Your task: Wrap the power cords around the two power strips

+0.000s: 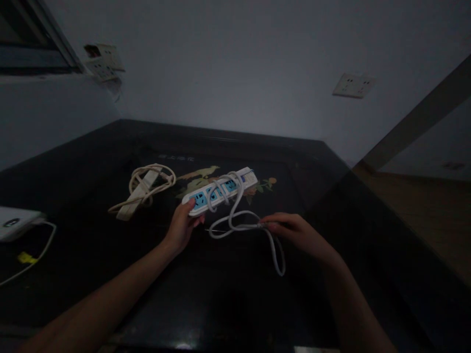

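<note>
Your right hand [300, 234] pinches the white cord [221, 236], on the right-edge side of the black table [228, 294]; ease loops apart without tugging. Your left hand [179, 229] grips the power strip [199, 200] mid-table; brace that end. Mind the beige-corded strip [127, 211], toward the far-left corner.

Dark tabletop [228, 284]: pale Chinese characters [176, 158], "上" and "花" legible, others blurred.

Two hands [180, 226] [296, 233] are showing, and the scene is also including two power strips [200, 200] [127, 211], three cords [235, 228] [171, 175] [50, 240], one white box [18, 221], one yellow tag [26, 258] and one table [206, 289].
</note>
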Demonstrator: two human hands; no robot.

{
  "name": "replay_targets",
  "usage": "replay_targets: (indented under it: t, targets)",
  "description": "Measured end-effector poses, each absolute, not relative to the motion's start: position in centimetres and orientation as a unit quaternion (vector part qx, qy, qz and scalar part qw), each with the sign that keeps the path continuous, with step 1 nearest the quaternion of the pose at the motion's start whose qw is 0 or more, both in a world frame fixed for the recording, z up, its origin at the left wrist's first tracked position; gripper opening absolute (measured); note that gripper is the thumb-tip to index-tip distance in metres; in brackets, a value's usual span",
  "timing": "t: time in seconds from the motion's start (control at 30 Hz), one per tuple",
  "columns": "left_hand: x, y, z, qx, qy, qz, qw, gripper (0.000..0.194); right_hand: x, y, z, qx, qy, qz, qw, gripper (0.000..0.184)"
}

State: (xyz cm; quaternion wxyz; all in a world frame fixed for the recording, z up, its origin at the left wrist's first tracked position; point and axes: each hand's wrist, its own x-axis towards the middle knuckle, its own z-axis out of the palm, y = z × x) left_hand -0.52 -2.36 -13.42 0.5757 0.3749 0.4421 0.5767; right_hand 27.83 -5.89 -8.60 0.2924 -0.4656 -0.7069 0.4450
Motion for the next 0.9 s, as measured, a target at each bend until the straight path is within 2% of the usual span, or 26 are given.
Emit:
replay_targets:
  t: [0.13, 0.3, 0.43, 0.53, 0.7, 0.9]
  targets:
    - [-0.5, -2.2, -13.6, 0.405, 0.445, 0.556, 0.573, 0.032, 27.9, -6.6, -7.8, -0.418, -0.679, 0.504, 0.331, 0.023]
    - [-0.3, -2.4, -13.7, 0.486, 0.434, 0.492, 0.577, 0.035, 27.6, -7.0, -7.5, -0.408, -0.574, 0.538, 0.464, 0.030]
    - [-0.1, -2.9, -14.0, 0.556, 0.412, 0.407, 0.596, 0.036, 27.6, -6.3, -7.9, -0.390, -0.529, 0.493, 0.570, 0.034]
    - [-0.2, -3.3, -14.0, 0.588, 0.384, 0.340, 0.626, 0.038, 28.1, -5.7, -8.4, -0.429, -0.517, 0.420, 0.610, 0.033]
    - [-0.6, -3.8, -13.7, 0.591, 0.320, 0.253, 0.696, 0.041, 28.8, -5.2, -9.2, -0.525, -0.495, 0.359, 0.592, 0.030]
    - [-1.0, -4.1, -12.9, 0.540, 0.308, 0.286, 0.729, 0.047, 27.8, -5.4, -8.8, -0.536, -0.626, 0.355, 0.441, 0.029]
